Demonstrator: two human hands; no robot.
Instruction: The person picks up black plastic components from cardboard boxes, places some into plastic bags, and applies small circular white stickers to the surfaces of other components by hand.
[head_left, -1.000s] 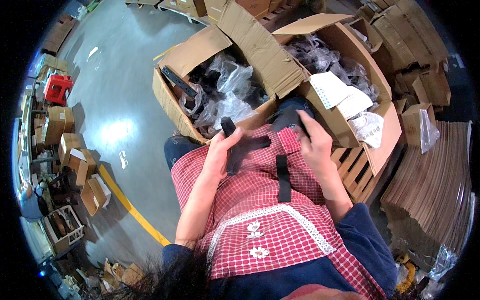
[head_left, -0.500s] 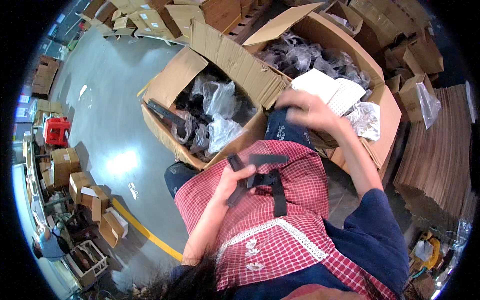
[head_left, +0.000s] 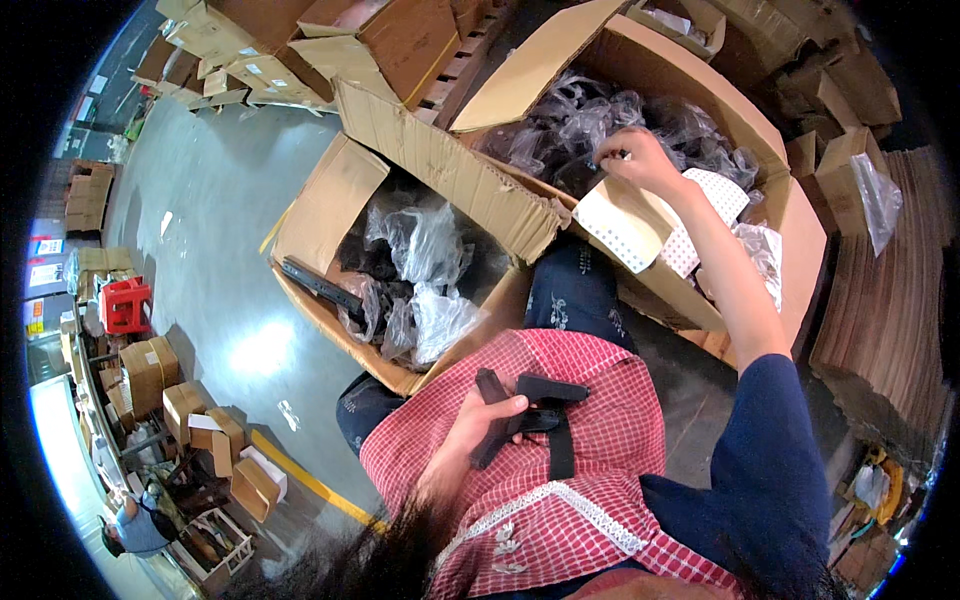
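Note:
Over my lap, my left hand (head_left: 478,428) is wrapped round a black bar-shaped part (head_left: 492,400). A second black block-like piece (head_left: 552,389) lies against it, and a black strap (head_left: 562,455) hangs down over the red checked apron (head_left: 600,370). My right hand (head_left: 642,162) is over the right carton (head_left: 800,235), its fingers pinched among clear plastic bags (head_left: 590,125). What it grips, if anything, is too small to make out. Just below that hand lie dotted white sheets (head_left: 622,222), on the carton's near side.
A smaller open carton (head_left: 400,382) with bagged dark items stands left of my knees; a long black bar (head_left: 320,284) rests along its left edge. Flattened cardboard (head_left: 880,290) is stacked at right. A red stool (head_left: 126,305) and several boxes line the left.
My right hand has moved from above my knee up and away, into the right carton. The near dotted sheet has shifted toward me. My left hand keeps its black part, a little lower.

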